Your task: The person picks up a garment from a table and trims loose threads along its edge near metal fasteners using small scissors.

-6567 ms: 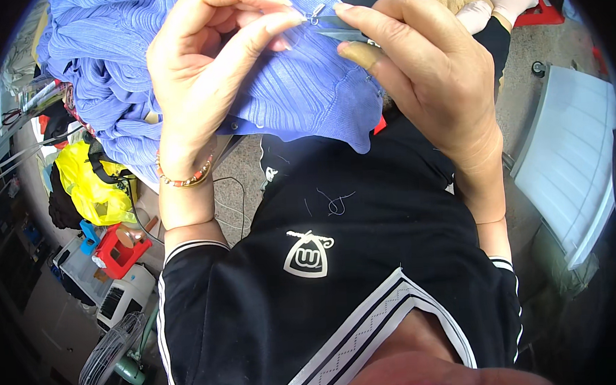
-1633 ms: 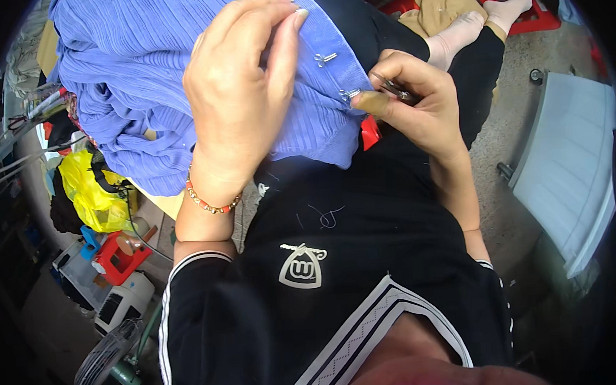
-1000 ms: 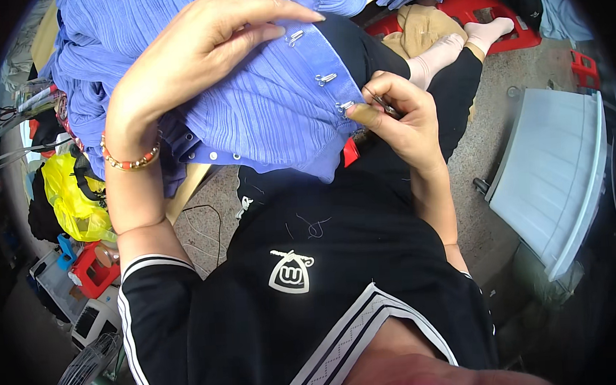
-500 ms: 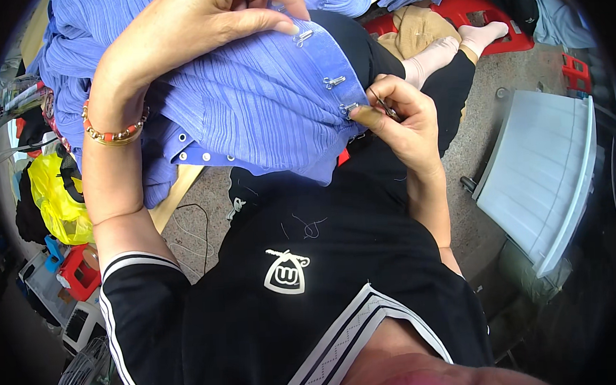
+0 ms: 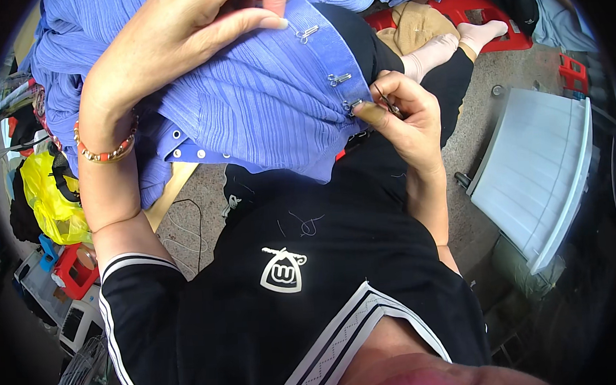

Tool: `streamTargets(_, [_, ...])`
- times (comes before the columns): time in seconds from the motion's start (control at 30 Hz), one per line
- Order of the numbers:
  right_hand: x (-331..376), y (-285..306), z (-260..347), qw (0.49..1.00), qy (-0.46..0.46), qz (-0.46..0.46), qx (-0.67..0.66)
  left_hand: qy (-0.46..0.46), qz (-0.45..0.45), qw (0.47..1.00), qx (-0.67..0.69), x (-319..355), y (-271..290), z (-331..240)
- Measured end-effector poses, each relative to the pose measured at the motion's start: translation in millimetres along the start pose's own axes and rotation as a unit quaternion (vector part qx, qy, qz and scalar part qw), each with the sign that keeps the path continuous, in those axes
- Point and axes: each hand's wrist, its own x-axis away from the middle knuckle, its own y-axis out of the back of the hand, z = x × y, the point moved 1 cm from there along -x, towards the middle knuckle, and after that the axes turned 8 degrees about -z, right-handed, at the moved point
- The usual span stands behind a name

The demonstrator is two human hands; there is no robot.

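Note:
A ribbed periwinkle-blue garment (image 5: 248,105) is spread over my lap, its smooth edge band running down toward my right hand. Small silver metal hooks (image 5: 340,79) sit spaced along that band. My left hand (image 5: 192,42) is closed at the upper part of the band, thumb against the fabric, other fingertips partly out of frame. Lower down, my right hand (image 5: 412,121) pinches the band beside the lowest hook (image 5: 351,106), its thumb tip brownish as if covered. A thin dark metal tool (image 5: 388,103) lies within my right fingers; its kind is mostly hidden.
More blue fabric is heaped at the far left. A pale blue plastic bin (image 5: 533,174) stands on the floor to my right. Red stools (image 5: 484,26) are ahead, near feet in pale socks. At left are a yellow bag (image 5: 52,199) and a fan (image 5: 80,372).
My left hand has shifted slightly left and up along the band, exposing more of the upper hook. My right hand keeps its pinch near the lowest hook, almost unmoved.

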Motion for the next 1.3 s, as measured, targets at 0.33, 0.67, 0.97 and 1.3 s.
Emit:
streamTargets(0.33, [-0.3,3.4,-2.7,1.0,0.01,-0.004,0.014,0.052,-0.005,0.998,0.045,3.3,-3.0,-6.1])
streamTargets(0.67, [2.1,6.5,-3.8,1.0,0.014,-0.009,0.01,-0.413,-0.158,0.841,0.311,-27.2,-48.3,46.8])
streamTargets(0.97, [0.3,1.8,-0.6,1.0,-0.002,-0.002,-0.001,-0.329,-0.077,0.864,0.375,-24.9,-48.8,59.5])
streamTargets(1.3, [-0.3,2.0,-0.2,1.0,0.012,0.003,-0.003,-0.391,-0.286,0.8,0.353,-6.1,-72.3,65.7])
